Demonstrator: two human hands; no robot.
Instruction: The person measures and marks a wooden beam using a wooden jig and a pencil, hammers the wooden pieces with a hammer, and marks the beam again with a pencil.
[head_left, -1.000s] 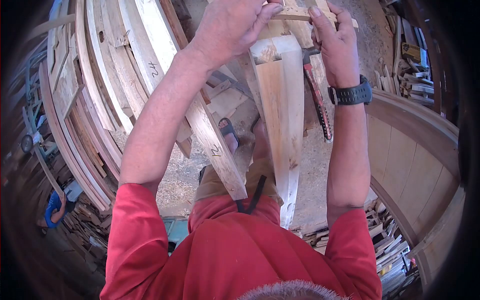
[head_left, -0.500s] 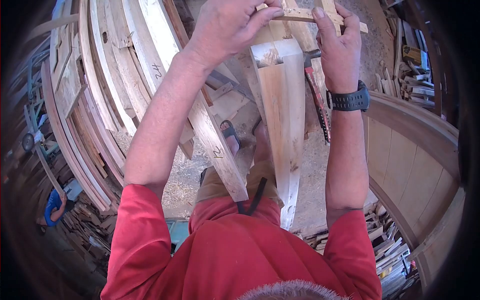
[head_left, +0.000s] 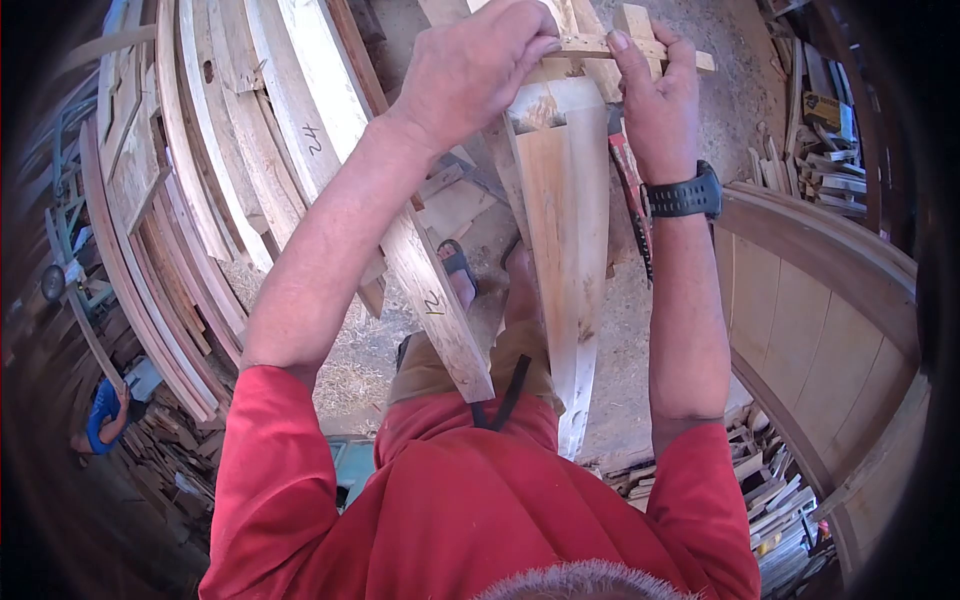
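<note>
On the wooden strip (head_left: 587, 46), right hand (head_left: 657, 108) now nearer left hand (head_left: 478, 66)

The stick (head_left: 580, 46) is partly covered by the left hand (head_left: 475, 70) and right hand (head_left: 660, 105). Long boards (head_left: 308, 110) are cut off at the top.

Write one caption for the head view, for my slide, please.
Left hand and right hand hold a wood strip near the end of a beam.
</note>
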